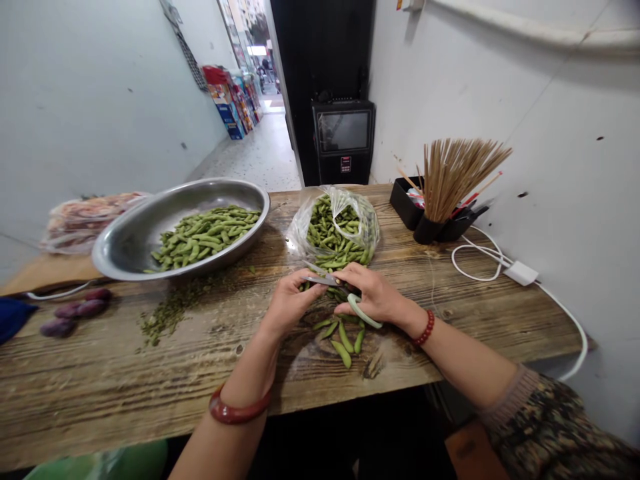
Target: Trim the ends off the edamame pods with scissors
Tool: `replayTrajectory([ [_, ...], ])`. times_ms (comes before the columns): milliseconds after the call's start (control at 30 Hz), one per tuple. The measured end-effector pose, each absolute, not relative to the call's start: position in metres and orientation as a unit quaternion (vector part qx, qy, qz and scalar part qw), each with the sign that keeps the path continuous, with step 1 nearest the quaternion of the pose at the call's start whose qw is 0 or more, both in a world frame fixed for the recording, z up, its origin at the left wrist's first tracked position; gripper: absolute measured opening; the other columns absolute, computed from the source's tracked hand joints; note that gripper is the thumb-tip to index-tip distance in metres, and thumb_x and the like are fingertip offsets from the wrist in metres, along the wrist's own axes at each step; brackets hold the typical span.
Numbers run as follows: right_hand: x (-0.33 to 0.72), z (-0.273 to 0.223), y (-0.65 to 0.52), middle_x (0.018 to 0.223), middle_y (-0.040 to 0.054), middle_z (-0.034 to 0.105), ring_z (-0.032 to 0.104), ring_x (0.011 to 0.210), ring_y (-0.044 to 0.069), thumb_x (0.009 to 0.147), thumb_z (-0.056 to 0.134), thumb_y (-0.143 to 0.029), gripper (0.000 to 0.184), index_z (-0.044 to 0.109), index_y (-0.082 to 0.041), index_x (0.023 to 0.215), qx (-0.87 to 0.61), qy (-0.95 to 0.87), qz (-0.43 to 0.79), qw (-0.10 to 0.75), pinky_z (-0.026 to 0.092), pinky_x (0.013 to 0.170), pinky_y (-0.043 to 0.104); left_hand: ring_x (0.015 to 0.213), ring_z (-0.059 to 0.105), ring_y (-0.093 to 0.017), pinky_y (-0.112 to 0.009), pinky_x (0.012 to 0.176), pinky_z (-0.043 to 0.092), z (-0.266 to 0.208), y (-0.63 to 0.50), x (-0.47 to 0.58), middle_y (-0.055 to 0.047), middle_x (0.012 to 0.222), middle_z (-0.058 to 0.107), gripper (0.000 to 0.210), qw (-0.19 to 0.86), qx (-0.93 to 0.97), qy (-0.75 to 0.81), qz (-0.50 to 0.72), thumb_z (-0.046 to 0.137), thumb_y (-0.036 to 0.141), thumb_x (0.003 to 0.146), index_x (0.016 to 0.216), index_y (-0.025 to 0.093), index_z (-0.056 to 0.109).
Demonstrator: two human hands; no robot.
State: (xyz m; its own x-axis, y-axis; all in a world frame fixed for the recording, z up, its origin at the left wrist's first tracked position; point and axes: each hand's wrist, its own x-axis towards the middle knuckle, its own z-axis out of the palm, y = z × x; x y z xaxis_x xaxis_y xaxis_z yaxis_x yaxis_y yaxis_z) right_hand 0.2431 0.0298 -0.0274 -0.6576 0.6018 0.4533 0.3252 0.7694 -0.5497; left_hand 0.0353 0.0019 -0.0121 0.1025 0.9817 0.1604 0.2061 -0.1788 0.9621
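Note:
My right hand [367, 288] is closed around scissors [361, 310] with pale green handles, their metal blades spread and pointing left. The blades reach my left hand [295, 300], whose thumb and fingers pinch a green edamame pod, mostly hidden by the fingers. Just beyond both hands, a clear plastic bag [370, 227] lies open, full of edamame pods [320, 223]. Several loose pods [343, 353] rest on the wooden table below my right hand. Farther left stands a wide steel basin [130, 243] with a heap of pods [210, 233] inside.
Green trimmings [165, 320] lie scattered before the basin, with several purple plums [93, 307] to their left. A bag of meat [90, 220] sits behind. At right are a black holder [427, 230] of wooden skewers [450, 177] and a white cable with an adapter [521, 272].

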Motion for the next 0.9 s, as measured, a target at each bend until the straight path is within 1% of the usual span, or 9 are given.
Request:
replayTrajectory([
  [133,0.242,-0.028,0.029,0.101,0.0095,0.056,0.056,0.088,0.021,0.077,0.072,-0.041,0.059,0.051,-0.017,0.126,-0.254,-0.884,0.223,0.323,0.049,0.079,0.034,0.078,0.061,-0.019,-0.029,0.078,0.045,-0.01,0.0,0.037,-0.006,0.08,0.071,0.014,0.44,0.595,0.483,0.469,0.073,0.026,0.072,0.08,0.015,0.074],
  [267,0.243,-0.029,0.031,0.097,0.0082,0.057,0.057,0.084,0.019,0.08,0.069,-0.038,0.052,0.052,-0.017,0.125,-0.249,-0.886,0.221,0.323,0.049,0.076,0.031,0.076,0.061,-0.018,-0.027,0.073,0.046,-0.008,-0.002,0.039,-0.005,0.08,0.071,0.016,0.474,0.56,0.494,0.466,0.072,0.026,0.072,0.082,0.015,0.074],
  [367,0.244,-0.029,0.032,0.094,0.0071,0.058,0.057,0.081,0.019,0.082,0.067,-0.038,0.048,0.054,-0.018,0.123,-0.251,-0.887,0.219,0.319,0.049,0.074,0.03,0.071,0.058,-0.013,-0.022,0.068,0.044,-0.008,-0.002,0.039,-0.003,0.075,0.068,0.013,0.464,0.54,0.517,0.476,0.075,0.025,0.069,0.075,0.014,0.072],
  [433,0.245,-0.028,0.032,0.094,0.007,0.059,0.058,0.082,0.019,0.082,0.067,-0.038,0.047,0.055,-0.018,0.123,-0.263,-0.881,0.219,0.325,0.049,0.074,0.03,0.056,0.051,-0.008,-0.018,0.055,0.039,-0.008,-0.001,0.037,0.001,0.062,0.061,0.014,0.47,0.507,0.528,0.494,0.076,0.025,0.067,0.07,0.014,0.068],
  [500,0.246,-0.028,0.032,0.096,0.0075,0.059,0.058,0.084,0.019,0.082,0.067,-0.039,0.047,0.055,-0.018,0.122,-0.283,-0.868,0.215,0.346,0.049,0.076,0.031,0.043,0.037,-0.005,-0.016,0.043,0.028,-0.008,-0.001,0.036,0.006,0.049,0.048,0.018,0.507,0.453,0.521,0.516,0.075,0.028,0.069,0.07,0.015,0.063],
  [567,0.245,-0.028,0.031,0.099,0.0084,0.06,0.059,0.088,0.02,0.081,0.068,-0.039,0.048,0.055,-0.019,0.123,-0.296,-0.857,0.208,0.366,0.049,0.079,0.032,0.039,0.029,-0.004,-0.015,0.038,0.02,-0.006,-0.001,0.034,0.009,0.045,0.04,0.021,0.548,0.41,0.497,0.534,0.074,0.031,0.07,0.073,0.016,0.06],
  [600,0.245,-0.028,0.031,0.1,0.0087,0.06,0.059,0.09,0.021,0.081,0.068,-0.038,0.049,0.054,-0.019,0.123,-0.299,-0.855,0.205,0.372,0.049,0.08,0.032,0.039,0.03,-0.004,-0.015,0.037,0.019,-0.005,-0.001,0.033,0.008,0.046,0.041,0.022,0.562,0.398,0.483,0.541,0.074,0.032,0.07,0.075,0.016,0.06],
  [767,0.243,-0.027,0.031,0.102,0.0088,0.058,0.058,0.091,0.021,0.077,0.072,-0.037,0.055,0.052,-0.018,0.126,-0.298,-0.853,0.197,0.382,0.05,0.08,0.034,0.043,0.037,-0.003,-0.013,0.035,0.021,-0.001,0.0,0.032,0.002,0.061,0.056,0.028,0.592,0.357,0.443,0.571,0.079,0.03,0.063,0.079,0.014,0.062],
  [900,0.244,-0.023,0.029,0.103,0.0089,0.058,0.057,0.093,0.022,0.076,0.073,-0.037,0.06,0.05,-0.02,0.129,-0.287,-0.861,0.195,0.372,0.05,0.082,0.035,0.043,0.038,-0.002,-0.012,0.035,0.022,-0.001,0.0,0.032,0.001,0.064,0.059,0.029,0.601,0.347,0.439,0.571,0.08,0.029,0.062,0.08,0.014,0.063],
])
